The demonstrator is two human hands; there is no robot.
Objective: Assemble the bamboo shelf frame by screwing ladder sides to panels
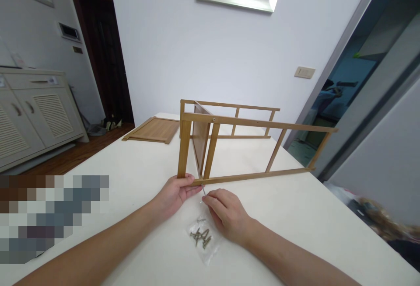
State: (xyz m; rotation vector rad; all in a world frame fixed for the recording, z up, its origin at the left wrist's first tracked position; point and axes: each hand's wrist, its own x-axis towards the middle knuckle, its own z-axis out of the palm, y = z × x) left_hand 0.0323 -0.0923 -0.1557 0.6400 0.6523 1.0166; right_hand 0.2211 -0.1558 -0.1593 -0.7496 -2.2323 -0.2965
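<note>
At the near-left corner of the rack frame [249, 122], my left hand [177, 194] is clamped on the bottom rail, thumb on top, fingers curled under. The frame lies on its side on the white table [295, 216], with its long rails running off to the right.

Right hand [226, 216]: just in front of the same corner, fingertips pinched together on a small screw [204, 190]. The screw's tip is at the rail, approx. where the fitted panel [199, 139] meets it.

Progress, my judgement:
- Done: both ladder sides joined at the left end, and one panel seated between them, upright as the frame lies.
- Not done: the screw in my fingers isn't driven, most of its shank shows.
- Left: a loose panel [152, 129] lies flat beyond the frame's left end, well apart from it. A bag of screws [201, 238] sits in front of the frame, between my wrists, w/ several screws inside. The right-hand span of the frame carries no panel.

Not verifiable:
- No driver or other tool in view.
- Whether a pilot hole sits under the screw tip: too small to tell.
- My right fingertips are partly covered by the back of the hand, so the exact pinch isn't clear.
- The far side rail is partly masked by the near one, and its fixings are unreadable.
- A pixelated patch left of the frame hides whatever is there.
</note>
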